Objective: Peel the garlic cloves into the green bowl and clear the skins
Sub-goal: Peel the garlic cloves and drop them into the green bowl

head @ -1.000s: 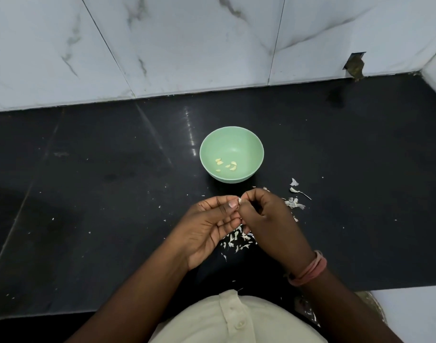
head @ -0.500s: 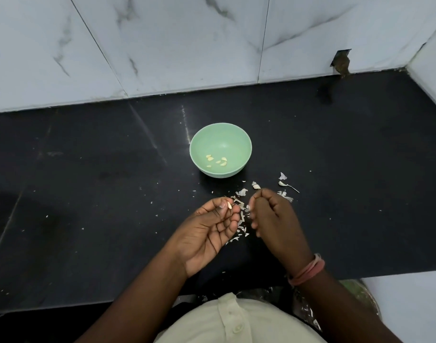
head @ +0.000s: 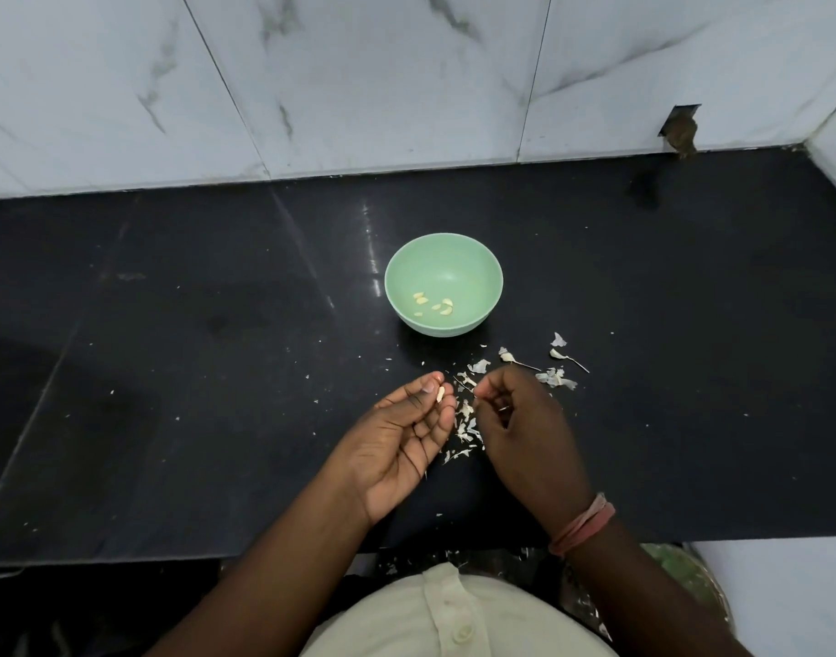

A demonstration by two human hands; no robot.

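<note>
Fingertips (head: 439, 382) of the left hand (head: 402, 448) pinch a pale garlic clove (head: 440, 394) between thumb and forefinger, palm up, just left of frame centre. Other fingers of that hand curl loosely under it.

Right hand (head: 525, 433) sits just beside it, back of hand to camera, fingers curled inward. A thin pale sliver shows at its fingertips; can't tell if it's skin, or actually gripped. Small gap between the two hands, no contact.

Loose skins (head: 463, 419) lie on the black counter (head: 217, 372) in that gap and below it. More skins and two stemmed bits (head: 556, 377) are scattered right of the right hand.

Green bowl (head: 443, 290) stands above the hands, near but apart, with several peeled cloves (head: 432, 303) at its bottom. Nearest skins stop short of its base.

Open counter runs wide on left and right of the bowl. Back edge meets the marble wall (head: 359, 87) across the upper frame; a white side wall cuts in at upper right. Front edge of the counter runs just below the wrists.

Pink band (head: 582, 523) on right wrist. Cream shirt (head: 454, 618) cut off by bottom frame edge. Lower right, something greenish below the counter is mostly hidden by the arm.
</note>
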